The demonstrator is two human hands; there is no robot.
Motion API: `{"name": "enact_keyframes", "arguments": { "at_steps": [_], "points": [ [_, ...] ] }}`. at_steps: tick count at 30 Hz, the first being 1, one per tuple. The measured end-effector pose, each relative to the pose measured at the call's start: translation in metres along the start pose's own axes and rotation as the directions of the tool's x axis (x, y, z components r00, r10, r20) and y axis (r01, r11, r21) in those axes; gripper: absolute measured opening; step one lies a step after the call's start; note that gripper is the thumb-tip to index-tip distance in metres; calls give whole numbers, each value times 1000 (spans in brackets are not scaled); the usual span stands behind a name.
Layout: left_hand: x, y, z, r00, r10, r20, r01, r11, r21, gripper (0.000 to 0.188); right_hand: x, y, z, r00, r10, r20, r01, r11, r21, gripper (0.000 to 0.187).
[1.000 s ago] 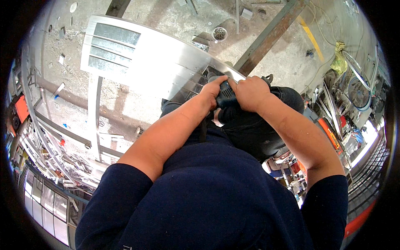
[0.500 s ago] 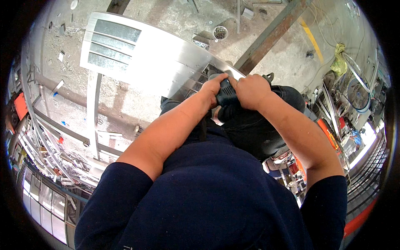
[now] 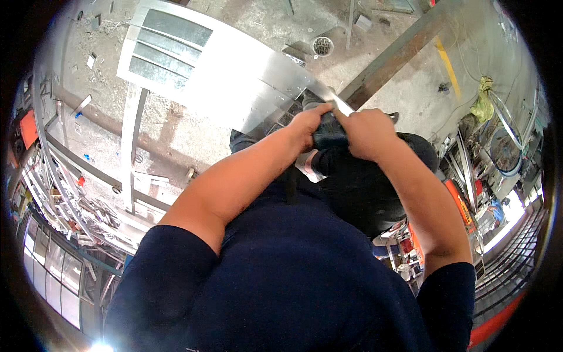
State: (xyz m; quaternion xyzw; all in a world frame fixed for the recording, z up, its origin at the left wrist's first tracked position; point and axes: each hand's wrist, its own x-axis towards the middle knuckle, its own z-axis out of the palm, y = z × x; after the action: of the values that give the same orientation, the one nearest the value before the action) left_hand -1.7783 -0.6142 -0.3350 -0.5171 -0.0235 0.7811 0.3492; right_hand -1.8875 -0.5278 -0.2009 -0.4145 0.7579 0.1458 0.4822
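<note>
My left hand [image 3: 309, 124] and my right hand [image 3: 369, 134] are closed around a dark handheld power tool [image 3: 331, 134], one on each side of it. Its working end is hidden by my fingers, so I cannot tell its exact kind. The tool is at the near right end of a long, shiny metal panel [image 3: 234, 67] with a slatted, louvre-like section [image 3: 170, 44] at its far left. A bright strip of the panel's edge shows just beyond my right fingers. My bent leg [image 3: 366, 193] in dark trousers is beneath my right forearm.
A steel beam [image 3: 390, 53] runs diagonally beyond the panel, and a pale metal bar [image 3: 134, 135] supports its left side. A round container [image 3: 322, 46] stands on the littered floor. Metal frames and scrap crowd the left; a yellow-green bag [image 3: 482, 94] and cables are at the right.
The view has turned slightly, so the scene sits differently in it. Both hands keep their grip on the power tool, near the same end of the panel.
</note>
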Motion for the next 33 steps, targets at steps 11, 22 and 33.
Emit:
{"name": "enact_keyframes", "arguments": {
  "at_steps": [11, 22, 33],
  "points": [
    [-104, 70, 34, 942, 313, 122, -246, 398, 884, 68, -176, 60, 39, 577, 807, -124, -660, 550, 512, 65],
    [-181, 292, -170, 602, 776, -186, -110, 311, 944, 43, -344, -168, 438, -7, 923, 385, -783, -244, 572, 25],
    [-179, 280, -212, 733, 635, -244, 192, 150, 970, 45, -378, -559, 535, 13, 235, 972, 164, -959, 230, 9]
  ]
}}
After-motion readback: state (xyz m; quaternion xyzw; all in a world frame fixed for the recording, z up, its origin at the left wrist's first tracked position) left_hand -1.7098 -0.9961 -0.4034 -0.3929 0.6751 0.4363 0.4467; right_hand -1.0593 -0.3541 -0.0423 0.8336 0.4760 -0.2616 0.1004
